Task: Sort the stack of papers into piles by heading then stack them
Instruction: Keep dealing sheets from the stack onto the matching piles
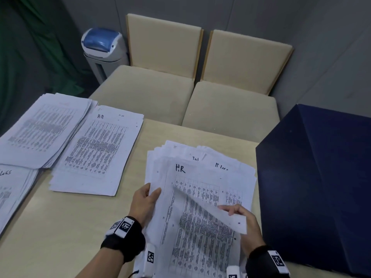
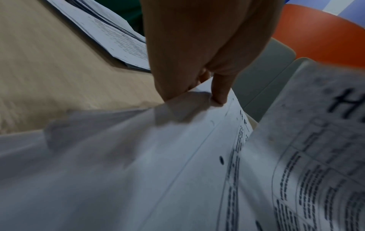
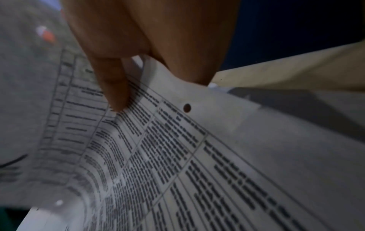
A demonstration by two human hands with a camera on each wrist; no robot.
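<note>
A loose stack of printed papers (image 1: 200, 163) lies in front of me on the table, its top sheet (image 1: 192, 199) headed "H.R". My left hand (image 1: 147, 197) grips the stack's left edge, thumb on top; the left wrist view shows the thumb (image 2: 220, 92) pressing the sheet (image 2: 158, 156). My right hand (image 1: 241, 214) pinches the lifted right edge of a sheet (image 3: 197, 140), curling it up off the stack. An "H.R" pile (image 1: 96, 149) lies to the left. Beyond it sits another pile (image 1: 40, 129), and a third pile (image 1: 12, 193) shows at the left edge.
The beige table (image 1: 70, 227) ends just past the stack. A large dark blue box (image 1: 321, 187) stands close on the right. Two cream chairs (image 1: 200, 93) are pushed against the far side, and a white and blue bin (image 1: 104, 51) stands behind them.
</note>
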